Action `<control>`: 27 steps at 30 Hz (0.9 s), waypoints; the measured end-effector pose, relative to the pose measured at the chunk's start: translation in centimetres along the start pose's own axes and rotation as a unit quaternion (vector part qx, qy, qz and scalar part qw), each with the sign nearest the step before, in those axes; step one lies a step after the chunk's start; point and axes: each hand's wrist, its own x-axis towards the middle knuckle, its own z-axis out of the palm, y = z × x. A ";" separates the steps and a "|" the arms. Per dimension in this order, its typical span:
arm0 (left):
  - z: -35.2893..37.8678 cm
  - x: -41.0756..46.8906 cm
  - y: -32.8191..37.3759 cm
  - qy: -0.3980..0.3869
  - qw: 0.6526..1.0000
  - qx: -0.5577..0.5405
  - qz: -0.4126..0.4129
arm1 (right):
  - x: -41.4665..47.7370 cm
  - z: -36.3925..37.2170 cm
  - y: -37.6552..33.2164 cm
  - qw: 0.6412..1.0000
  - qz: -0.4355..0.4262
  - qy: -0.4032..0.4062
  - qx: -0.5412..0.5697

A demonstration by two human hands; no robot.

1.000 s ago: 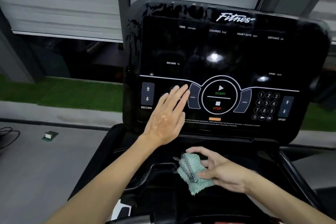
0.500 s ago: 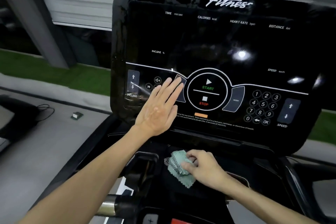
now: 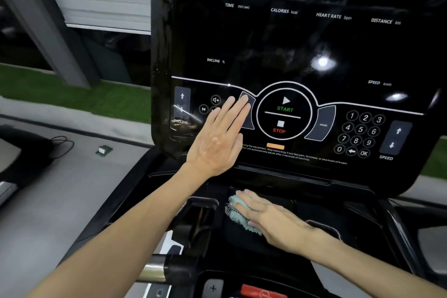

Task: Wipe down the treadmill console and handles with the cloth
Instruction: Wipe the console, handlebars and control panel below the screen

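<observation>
Right hand (image 3: 273,220) now flattened atop cloth (image 3: 235,214), no longer pinching.

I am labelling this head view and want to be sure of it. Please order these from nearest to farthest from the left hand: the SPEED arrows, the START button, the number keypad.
1. START button: just right of the left hand, in the centre ring.
2. number keypad: further to the right.
3. SPEED arrows: at the far right edge.

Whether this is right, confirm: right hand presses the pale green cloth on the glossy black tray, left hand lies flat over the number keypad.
Wrong place: the head view shows the left hand flat over the media buttons beside the INCLINE arrows, not the number keypad. The rest holds.
</observation>
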 end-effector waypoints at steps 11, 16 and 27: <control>0.0 0.0 0.0 0.001 1.000 0.030 0.001 | -0.7 -0.3 1.1 0.991 -0.087 0.014 -0.097; -0.1 0.1 0.2 0.005 1.000 0.025 -0.001 | -1.8 -1.0 2.3 0.985 -0.113 0.029 -0.130; -0.1 0.0 0.4 0.005 0.999 0.032 -0.006 | -1.3 0.9 0.8 0.992 -0.126 0.008 0.003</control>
